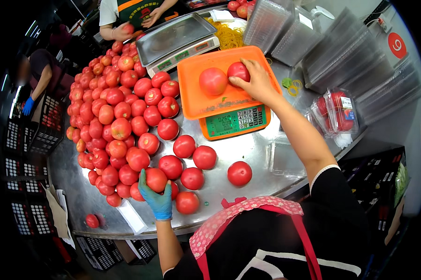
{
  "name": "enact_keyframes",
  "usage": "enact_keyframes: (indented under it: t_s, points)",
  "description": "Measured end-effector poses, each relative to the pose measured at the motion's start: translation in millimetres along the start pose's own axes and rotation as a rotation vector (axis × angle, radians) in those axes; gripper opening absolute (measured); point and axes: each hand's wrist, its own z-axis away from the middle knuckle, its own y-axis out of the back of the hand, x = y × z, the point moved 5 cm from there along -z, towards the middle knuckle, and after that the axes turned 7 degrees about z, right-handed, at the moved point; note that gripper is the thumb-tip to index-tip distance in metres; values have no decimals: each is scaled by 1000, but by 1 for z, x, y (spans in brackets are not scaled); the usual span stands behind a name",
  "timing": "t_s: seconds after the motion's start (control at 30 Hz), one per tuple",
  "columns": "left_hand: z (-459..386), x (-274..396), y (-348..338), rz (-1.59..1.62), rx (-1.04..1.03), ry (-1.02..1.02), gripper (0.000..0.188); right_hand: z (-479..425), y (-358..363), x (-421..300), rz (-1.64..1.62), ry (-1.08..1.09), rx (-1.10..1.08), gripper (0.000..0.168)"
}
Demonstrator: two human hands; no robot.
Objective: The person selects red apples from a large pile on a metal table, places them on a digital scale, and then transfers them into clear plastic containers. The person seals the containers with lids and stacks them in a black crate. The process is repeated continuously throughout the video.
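My left hand point(157, 200), in a thin blue glove, has its fingers and thumb around a tomato point(156, 179) at the near edge of a large tomato pile point(105, 105). My bare right hand point(257, 79) grips a dark red tomato point(237, 72) over the orange tray point(193, 106) of a digital scale point(235, 122). Beside it, a paler pinkish tomato point(213, 81) rests on the same tray. The scale's green display is lit, next to a number keypad. Several loose tomatoes lie between pile and scale, and a single tomato point(239, 173) sits apart on the metal table point(228, 203).
Stacks of clear plastic clamshells point(347, 52) stand at right, near packed tomato boxes point(338, 112). Behind is a second scale point(179, 38) with a metal tray, by yellow rubber bands point(228, 35). Two co-workers point(137, 17) work across and left, near black crates point(47, 122).
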Motion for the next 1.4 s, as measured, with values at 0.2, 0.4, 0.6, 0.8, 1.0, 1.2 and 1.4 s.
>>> enact_keyframes:
  t_s: [0.2,0.4,0.6,0.8,1.0,1.2,1.4]
  points:
    - [1,5,1,-11,11,69,86,6,53,4,-144,-38,187,56]
    - [-2,5,3,5,-26,55,85,28,68,20,-109,-63,145,52]
    - [-22,37,-3,-122,-36,-49,82,30,64,24,-86,-33,96,53]
    - [-70,91,-51,15,-170,-84,78,11,34,-1,-12,81,-61,75]
    - [-91,149,-142,144,-322,-417,73,-6,0,6,-102,11,-261,84]
    - [-72,144,-131,232,-304,-266,63,43,41,-55,-276,-43,-27,77]
    - [-68,94,-118,454,-276,-14,43,183,27,-130,-298,492,-485,70]
